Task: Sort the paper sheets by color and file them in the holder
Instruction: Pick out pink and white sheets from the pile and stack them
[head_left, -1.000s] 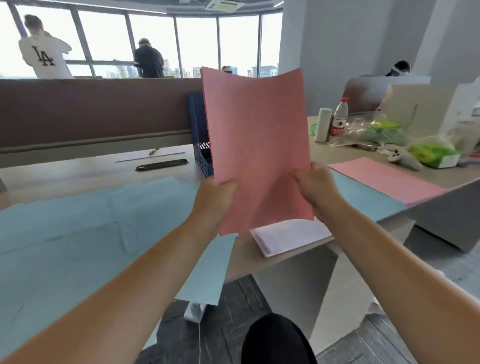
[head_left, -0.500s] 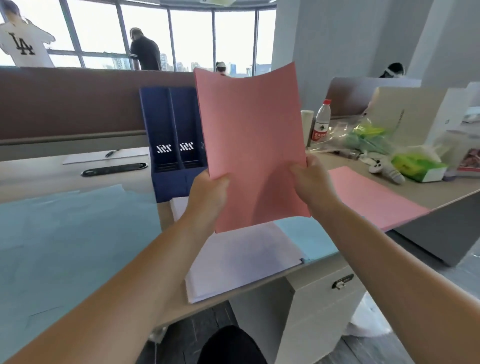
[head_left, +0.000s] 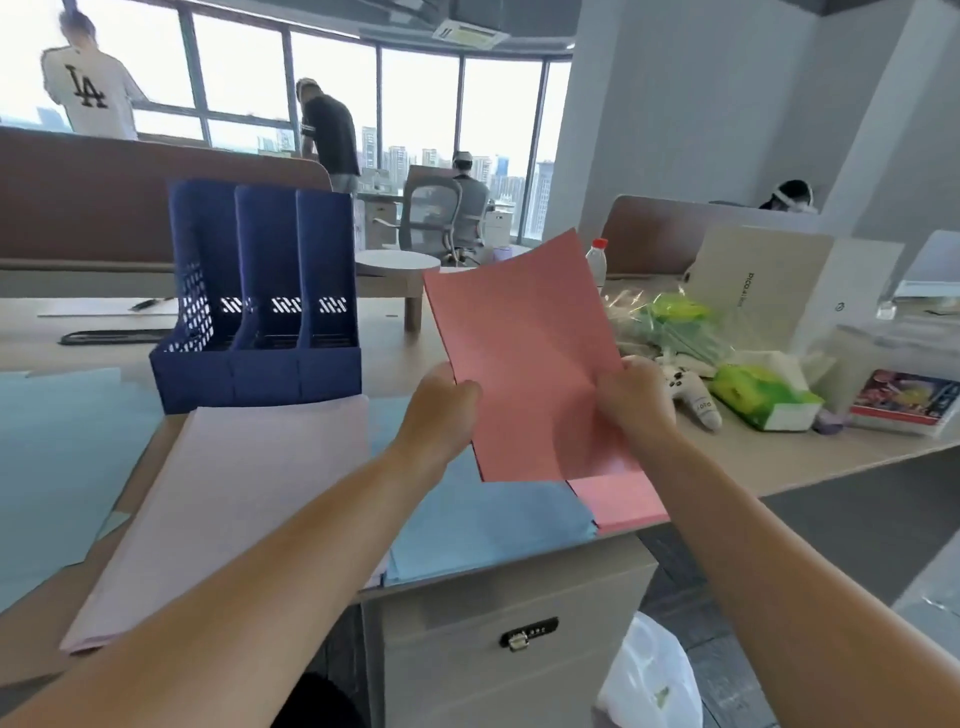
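- Two hands clamp one pink sheet (head_left: 524, 358): the left hand (head_left: 441, 405) curls its fingers (head_left: 465, 392) round the sheet's left edge, and the right hand (head_left: 634, 400) pinches the right edge.
- That sheet is held in the air to the right of the holder (head_left: 260, 312), tilted and well apart from it.
- On the desk (head_left: 389, 338), the dark blue holder stands upright with three slots.
- Just in front of the holder lies a pale stack (head_left: 234, 493), reaching its base.
- Front-right of the holder, under the held sheet, lie light blue sheets (head_left: 488, 525); a pink stack (head_left: 618, 499) lies beside them, farther right.
- Left of the holder lie more blue sheets (head_left: 57, 457).
- Far right of the holder are a bottle (head_left: 596, 260), a game controller (head_left: 685, 389) and a green tissue pack (head_left: 758, 400).
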